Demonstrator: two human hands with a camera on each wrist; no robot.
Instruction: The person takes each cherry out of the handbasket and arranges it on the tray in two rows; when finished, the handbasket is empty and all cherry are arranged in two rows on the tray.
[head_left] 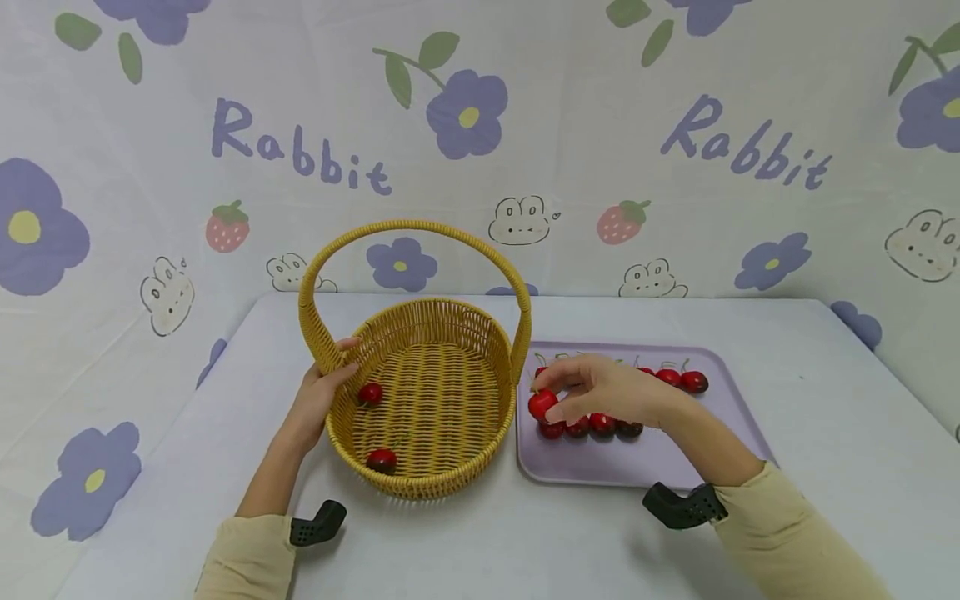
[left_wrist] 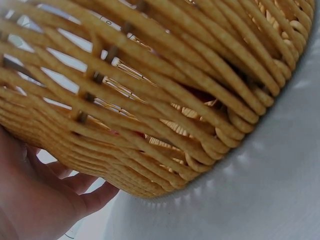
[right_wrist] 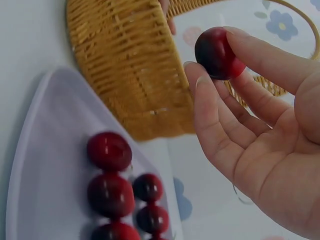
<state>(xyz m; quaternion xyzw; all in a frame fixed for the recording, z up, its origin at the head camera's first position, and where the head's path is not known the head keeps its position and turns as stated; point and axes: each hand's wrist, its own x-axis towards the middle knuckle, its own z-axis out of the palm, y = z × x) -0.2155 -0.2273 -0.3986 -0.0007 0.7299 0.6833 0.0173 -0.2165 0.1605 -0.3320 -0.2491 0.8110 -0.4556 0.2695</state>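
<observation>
My left hand (head_left: 315, 402) grips the left side of a yellow woven basket (head_left: 442, 485), at the foot of its tall arched handle. Two cherries lie inside the basket, one cherry (head_left: 370, 395) at the left wall and another cherry (head_left: 382, 461) near the front. Between thumb and fingers, my right hand (head_left: 618, 392) pinches a red cherry (head_left: 542, 406) over the left part of a pale purple tray (head_left: 592, 468). Seen from the right wrist, that held cherry (right_wrist: 212, 52) is dark on one side. Rows of stemmed cherries sit on the tray, partly hidden by my right hand.
The basket stands just left of the tray on a white table (head_left: 480, 550). Behind the table hangs a white cloth (head_left: 570, 125) printed with flowers and rabbits. The basket's handle (head_left: 411, 225) rises high above its rim.
</observation>
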